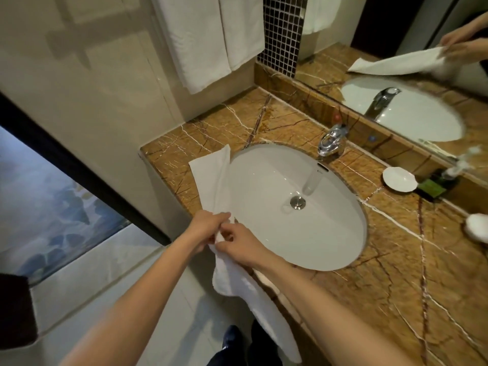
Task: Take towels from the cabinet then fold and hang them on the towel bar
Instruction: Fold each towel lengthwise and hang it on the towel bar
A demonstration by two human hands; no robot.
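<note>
My left hand point(208, 225) and right hand point(239, 245) both pinch one towel point(211, 175) at the front edge of the surface point(396, 260), left of the sink point(330, 233); its tail hangs over. Two hung towels point(206, 35) drape above.

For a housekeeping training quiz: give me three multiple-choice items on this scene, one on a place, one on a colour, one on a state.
1. Where does the handled towel lie? A in the white dish; B on the counter left of the sink, trailing over the front edge; C over the faucet.
2. The counter is: A white; B black; C brown with pale veins.
3. The left hand and right hand: A both pinch the towel; B both lie flat; C neither touches it.
Key: B, it runs beside the sink; C, veined brown stone; A, fingers close on the cloth.
</note>
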